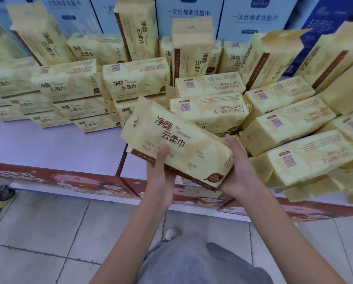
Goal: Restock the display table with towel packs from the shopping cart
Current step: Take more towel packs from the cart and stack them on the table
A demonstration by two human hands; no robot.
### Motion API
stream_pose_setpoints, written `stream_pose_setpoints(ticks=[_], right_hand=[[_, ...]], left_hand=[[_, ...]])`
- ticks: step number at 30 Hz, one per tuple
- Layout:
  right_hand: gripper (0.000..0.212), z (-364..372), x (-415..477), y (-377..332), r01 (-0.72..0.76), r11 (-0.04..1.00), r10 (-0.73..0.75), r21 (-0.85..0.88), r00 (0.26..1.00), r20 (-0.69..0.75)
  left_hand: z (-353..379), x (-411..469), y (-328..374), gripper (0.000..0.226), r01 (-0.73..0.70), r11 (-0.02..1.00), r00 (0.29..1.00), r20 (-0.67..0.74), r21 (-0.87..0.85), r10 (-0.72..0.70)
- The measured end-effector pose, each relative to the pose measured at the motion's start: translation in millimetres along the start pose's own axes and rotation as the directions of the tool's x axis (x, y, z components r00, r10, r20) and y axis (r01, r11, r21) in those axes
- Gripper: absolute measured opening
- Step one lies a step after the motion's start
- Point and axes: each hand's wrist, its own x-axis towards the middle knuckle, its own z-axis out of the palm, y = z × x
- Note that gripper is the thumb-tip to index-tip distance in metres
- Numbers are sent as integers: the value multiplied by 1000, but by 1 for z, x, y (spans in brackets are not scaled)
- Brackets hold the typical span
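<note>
A yellow plastic-wrapped towel pack point(177, 140) hangs above the front edge of the lilac display table point(58, 144). The left hand point(161, 173) grips its 7 o'clock edge, thumb on top; the right hand point(240, 171) clasps its 4 o'clock end.

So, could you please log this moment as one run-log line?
left hand: holds towel pack | right hand: holds towel pack | towel pack: tilted, over display table front edge | placed: not yet

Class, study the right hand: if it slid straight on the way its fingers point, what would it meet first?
Probably the flat-lying towel pack with the QR code, just beyond the held pack that the right hand grips; depth is hard to judge.
</note>
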Motion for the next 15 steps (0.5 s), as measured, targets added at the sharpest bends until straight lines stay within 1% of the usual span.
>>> stream_pose_setpoints(ticks=[1, 2, 4, 5, 6, 7, 8, 9, 10, 13, 14, 15], right_hand=[[45, -1, 2, -3, 40, 998, -38, 43, 999, -38], [35, -2, 5, -5, 97, 994, -92, 53, 992, -88], [26, -5, 12, -10, 226, 974, -223, 1, 961, -163], [24, -7, 15, -14, 288, 957, -290, -35, 940, -183], [23, -8, 18, -17, 335, 939, -343, -73, 920, -190], [22, -8, 21, -21, 363, 926, -377, -108, 908, -184], [21, -9, 24, -24, 381, 914, -401, -138, 899, -174], [21, -9, 26, -28, 393, 905, -417, -160, 894, -165], [26, -9, 29, -31, 403, 898, -431, -176, 887, -164], [43, -10, 36, -39, 457, 864, -495, -211, 849, -187], [45, -11, 38, -40, 488, 843, -529, -228, 830, -180], [42, -11, 39, -41, 518, 820, -562, -246, 809, -170]], left_hand=[[1, 2, -1, 95, 0, 999, 999, 36, 42, -2], [1, 5, -2, 93, -6, 996, 998, 59, 89, 1], [-4, 13, 2, 86, -31, 988, 998, 50, 154, 24], [-6, 18, 5, 92, -31, 985, 999, 25, 169, 28], [-9, 22, 9, 105, -24, 983, 1000, -7, 182, 25], [-12, 25, 11, 118, -12, 980, 999, -33, 197, 19], [-15, 28, 13, 127, 0, 976, 999, -49, 220, 11], [-17, 30, 14, 129, 12, 970, 999, -54, 241, 1], [-20, 32, 14, 123, 29, 965, 998, -56, 261, -15], [-24, 36, 12, 84, 67, 966, 994, -95, 249, -45], [-25, 38, 12, 77, 73, 969, 993, -104, 234, -50], [-27, 40, 12, 76, 85, 972, 992, -114, 221, -61]])
